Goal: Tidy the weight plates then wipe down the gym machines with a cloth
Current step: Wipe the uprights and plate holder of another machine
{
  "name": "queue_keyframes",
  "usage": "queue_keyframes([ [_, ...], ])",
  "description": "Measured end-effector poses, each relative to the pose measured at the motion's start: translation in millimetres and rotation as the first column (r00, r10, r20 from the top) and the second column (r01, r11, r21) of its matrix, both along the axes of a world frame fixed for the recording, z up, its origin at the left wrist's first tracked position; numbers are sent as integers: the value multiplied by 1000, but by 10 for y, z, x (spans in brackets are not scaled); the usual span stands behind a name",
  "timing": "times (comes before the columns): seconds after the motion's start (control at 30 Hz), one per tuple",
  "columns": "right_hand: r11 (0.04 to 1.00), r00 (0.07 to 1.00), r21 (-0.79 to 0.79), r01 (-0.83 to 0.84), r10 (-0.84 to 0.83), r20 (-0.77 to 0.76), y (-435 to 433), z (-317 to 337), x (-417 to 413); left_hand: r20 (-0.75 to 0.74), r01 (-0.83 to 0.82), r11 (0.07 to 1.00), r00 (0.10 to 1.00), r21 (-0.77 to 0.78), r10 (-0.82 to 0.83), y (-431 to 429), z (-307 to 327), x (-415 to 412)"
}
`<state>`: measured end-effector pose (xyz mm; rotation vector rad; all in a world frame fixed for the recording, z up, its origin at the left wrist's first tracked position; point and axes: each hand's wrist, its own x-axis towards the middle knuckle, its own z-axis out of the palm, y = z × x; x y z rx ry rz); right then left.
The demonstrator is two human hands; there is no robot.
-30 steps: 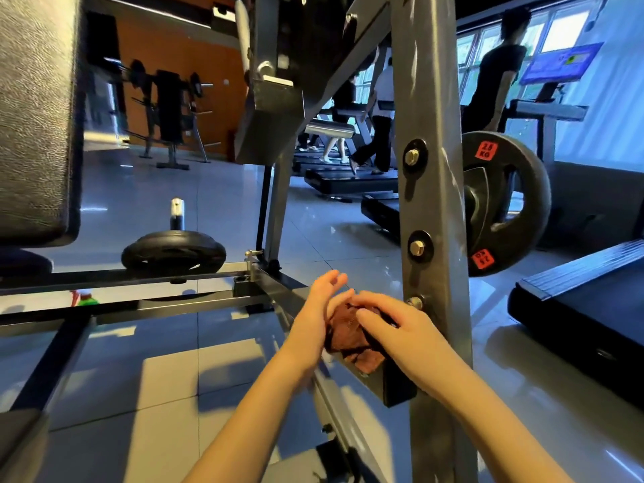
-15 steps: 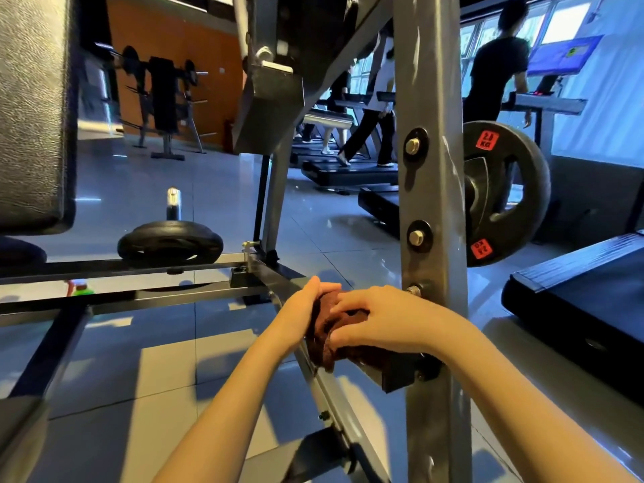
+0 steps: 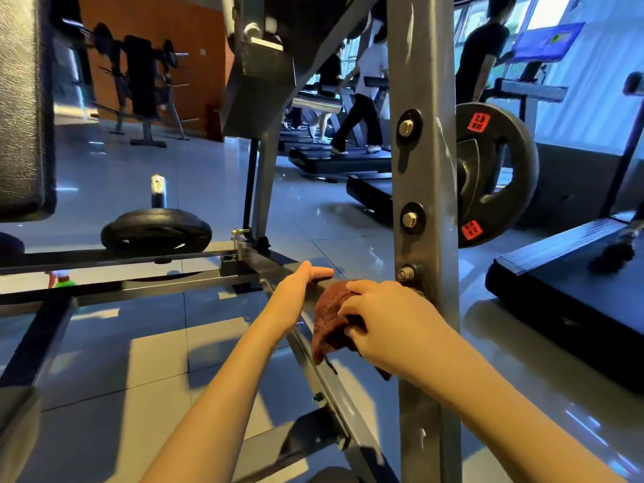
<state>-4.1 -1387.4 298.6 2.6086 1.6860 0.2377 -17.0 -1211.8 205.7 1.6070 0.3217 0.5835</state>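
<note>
A reddish-brown cloth (image 3: 329, 318) lies bunched on a dark sloping bar (image 3: 334, 385) of the grey gym machine, just left of its upright post (image 3: 423, 190). My right hand (image 3: 390, 325) grips the cloth from above, fingers curled over it. My left hand (image 3: 296, 291) rests on the same bar a little further up, thumb pointing right along the bar's top; its fingers are hidden. One black weight plate (image 3: 156, 231) lies flat on a peg at the left. Another plate with red labels (image 3: 498, 172) hangs on a peg behind the post.
A black padded backrest (image 3: 24, 106) fills the upper left. Low frame rails (image 3: 115, 291) cross the tiled floor. Treadmill decks (image 3: 575, 291) stand at right and behind, with people walking on them. A rack with plates (image 3: 139, 85) stands by the orange wall.
My left hand has let go of the cloth and moved up onto the bar. My right hand now holds the cloth alone, lower on the bar beside the post.
</note>
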Motion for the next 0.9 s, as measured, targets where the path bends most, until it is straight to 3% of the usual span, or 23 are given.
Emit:
queue_keyframes([
  [0.13, 967, 993, 250, -44, 69, -93, -240, -37, -15, 6, -18, 996, 1000, 91, 18, -19, -11, -21],
  [0.23, 965, 992, 260, -36, 65, -104, -64, -36, 94, -11, -37, 999, 999, 3, 37, -79, 12, -19],
  [0.3, 934, 995, 354, -50, 79, -67, -64, -146, 121, -38, -33, 996, 999, -78, 30, -157, 50, -42],
  [0.43, 740, 991, 667, -89, 136, -18, -340, -522, 13, -6, 5, 1000, 1000, -16, -5, -308, 49, -144],
  [0.6, 630, 978, 767, -121, 210, -19, -222, -674, 125, 17, 28, 996, 999, 84, -30, -422, 97, -254],
  [0.8, 450, 967, 881, -146, 252, 31, -254, -971, 138, -8, 68, 996, 998, -65, -68, -608, 259, -283],
  [0.9, 379, 967, 909, -174, 241, 85, -287, -1126, 145, -27, 92, 995, 995, -24, -92, -664, 286, -312],
])
